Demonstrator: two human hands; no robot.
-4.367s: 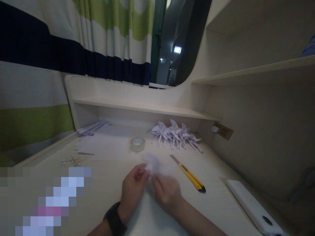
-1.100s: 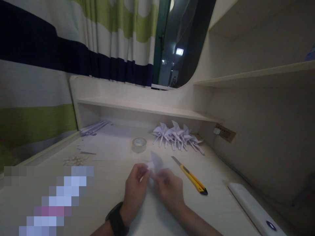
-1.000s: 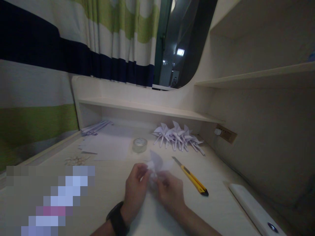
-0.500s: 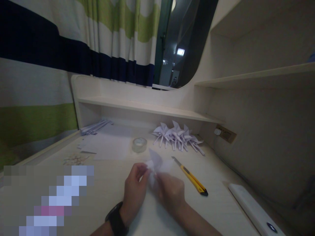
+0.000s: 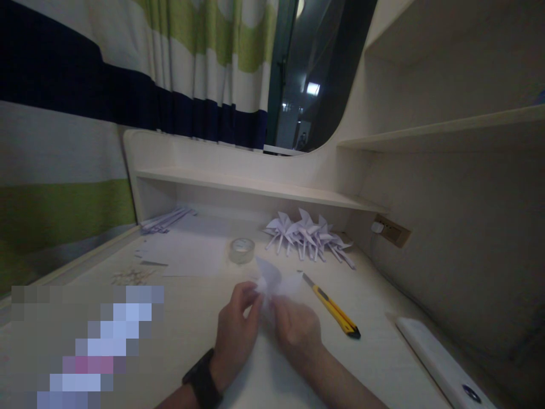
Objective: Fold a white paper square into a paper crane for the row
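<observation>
I see both hands pinching one small white folded paper piece (image 5: 272, 282) above the pale wooden table (image 5: 383, 341).

The left hand (image 5: 234, 335) and right hand (image 5: 298, 332) each have the grip clenched on it; a yellow utility knife (image 5: 334, 309) lies just beside.

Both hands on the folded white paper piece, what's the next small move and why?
Probably keep pinching and press the centre folds flat. Left hand and right hand both grip the paper piece just above the desk; its points stick up loosely, unlike the finished pinwheels behind.
</observation>
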